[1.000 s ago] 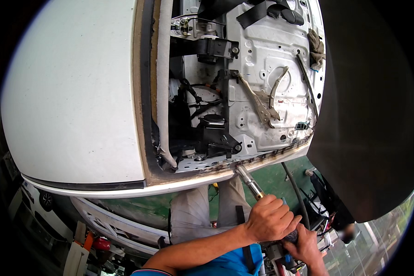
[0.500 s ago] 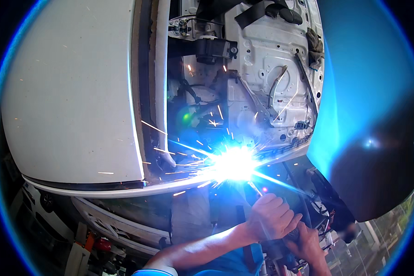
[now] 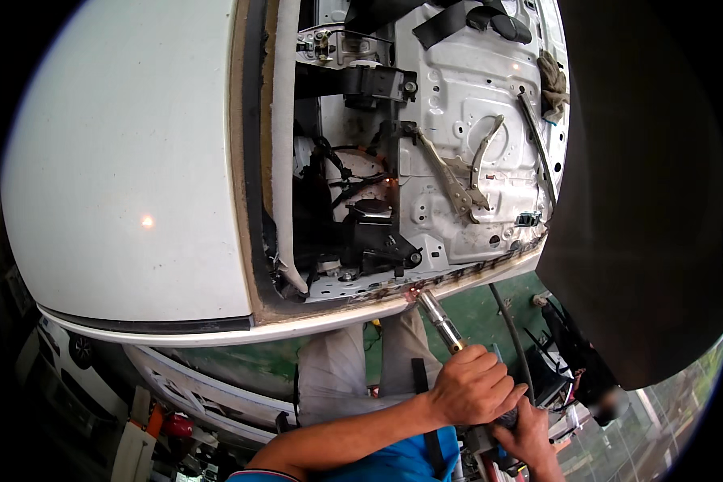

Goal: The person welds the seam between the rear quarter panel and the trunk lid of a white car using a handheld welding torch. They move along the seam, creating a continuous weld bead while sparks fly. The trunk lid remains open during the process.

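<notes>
My left hand (image 3: 475,386) is wrapped round the front of a welding torch (image 3: 439,320), behind its bare metal nozzle. Just below it, my right hand (image 3: 526,432) closes on the torch's dark handle, partly hidden by the left. The nozzle points up and left, its tip at the edge of a white car body's sill (image 3: 474,281). A small red glow shows at that tip, on a scorched, brownish seam. No bright arc burns now.
Locking pliers (image 3: 460,189) lie on the bare metal panel (image 3: 426,48). A work glove (image 3: 552,84) sits farther up its edge. A white car panel (image 3: 128,161) fills the left, a large dark sheet (image 3: 643,177) the right. Below are green floor (image 3: 474,317) and clutter.
The blinding blue-white arc and most of the flying sparks are gone, leaving a red glow at the seam. The torch nozzle now shows clearly. Both hands keep nearly the same place.
</notes>
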A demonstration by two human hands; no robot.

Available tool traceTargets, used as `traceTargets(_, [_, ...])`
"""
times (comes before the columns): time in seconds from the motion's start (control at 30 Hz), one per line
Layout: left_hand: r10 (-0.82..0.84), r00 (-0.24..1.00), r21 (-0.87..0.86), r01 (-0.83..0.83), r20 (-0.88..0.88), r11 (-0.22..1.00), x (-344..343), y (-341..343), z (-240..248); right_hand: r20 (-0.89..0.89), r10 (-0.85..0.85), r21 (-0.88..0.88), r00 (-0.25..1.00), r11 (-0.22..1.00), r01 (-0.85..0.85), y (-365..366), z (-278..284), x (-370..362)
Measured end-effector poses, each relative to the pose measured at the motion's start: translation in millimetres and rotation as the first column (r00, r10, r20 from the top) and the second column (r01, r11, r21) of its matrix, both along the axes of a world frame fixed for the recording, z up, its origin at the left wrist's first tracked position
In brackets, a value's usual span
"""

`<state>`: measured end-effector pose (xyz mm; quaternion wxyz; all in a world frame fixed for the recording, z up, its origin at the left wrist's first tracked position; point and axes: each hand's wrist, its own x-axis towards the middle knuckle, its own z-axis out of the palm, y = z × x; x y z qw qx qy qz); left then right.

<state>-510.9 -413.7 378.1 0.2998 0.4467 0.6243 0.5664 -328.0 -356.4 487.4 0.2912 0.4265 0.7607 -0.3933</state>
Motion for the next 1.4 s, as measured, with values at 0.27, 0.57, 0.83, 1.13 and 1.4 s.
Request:
traceTargets(0.27, [-0.015, 1.000, 0.012, 0.015, -0.011, 1.000, -3.2, -7.6, -4.7, -0.010, -0.061, -0.024, 0.998, 0.998, 0.061, -17.9, -7.5, 6.5])
traceTargets(0.57, [-0.054, 0.998, 0.039, 0.055, -0.018, 0.998, 2.2, -19.5, -14.2, -0.047, -0.100, -0.034, 0.994, 0.995, 0.098, -49.5, -24.3, 20.8])
traceTargets(0.83, [-0.072, 0.997, 0.042, 0.073, -0.020, 0.996, -1.1, -20.3, -15.7, -0.060, -0.106, -0.018, 0.993, 0.994, 0.105, -56.7, -26.6, 19.7])
traceTargets(1.13, [-0.070, 0.998, 0.033, 0.070, -0.005, 0.997, -3.9, -19.4, -13.2, -0.061, -0.077, 0.002, 0.995, 0.997, 0.078, -51.0, -23.6, 10.0])
traceTargets(1.4, [-0.065, 0.998, 0.036, 0.066, -0.016, 0.997, -4.7, -19.8, -14.3, -0.041, -0.095, -0.024, 0.995, 0.995, 0.094, -52.7, -24.7, 11.5])
